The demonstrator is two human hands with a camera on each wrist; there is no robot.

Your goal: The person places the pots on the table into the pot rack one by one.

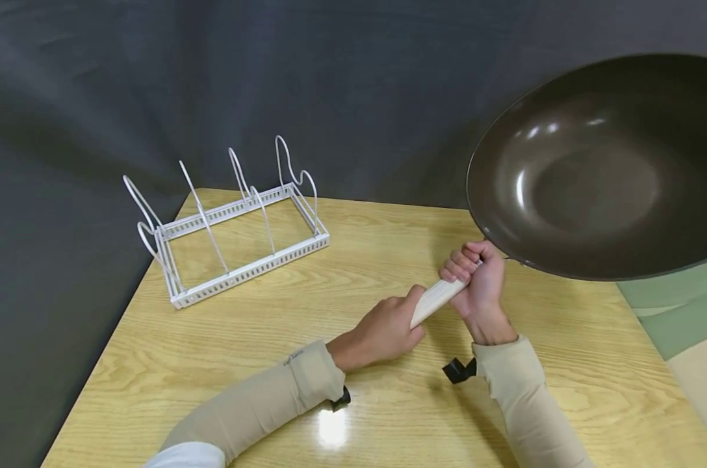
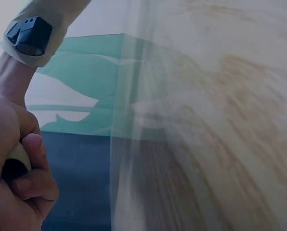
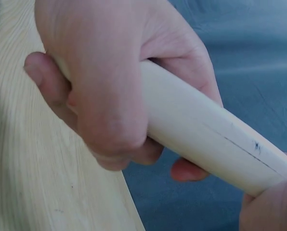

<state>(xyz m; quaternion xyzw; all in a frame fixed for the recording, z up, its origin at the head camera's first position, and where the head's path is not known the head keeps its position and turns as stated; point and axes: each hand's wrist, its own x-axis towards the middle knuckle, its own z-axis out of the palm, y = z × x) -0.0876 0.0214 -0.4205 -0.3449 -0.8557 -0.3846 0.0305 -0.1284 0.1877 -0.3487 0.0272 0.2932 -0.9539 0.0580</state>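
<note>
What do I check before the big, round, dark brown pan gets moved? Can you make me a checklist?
1. Left hand grips the long, pale wooden handle: ok, near its free end.
2. Right hand grips it too: ok, closer to the round, dark brown pan.
3. White metal wire rack stands on the light wood-grain table: ok.
4. Pan lined up with the rack, if it's going there: not ok, it's off to the right, apart from it.
5. Handle firmly joined to the pan: cannot tell, the right hand hides most of the joint.
6. Space past the pan's right edge: cannot tell, the head view cuts it off.
</note>
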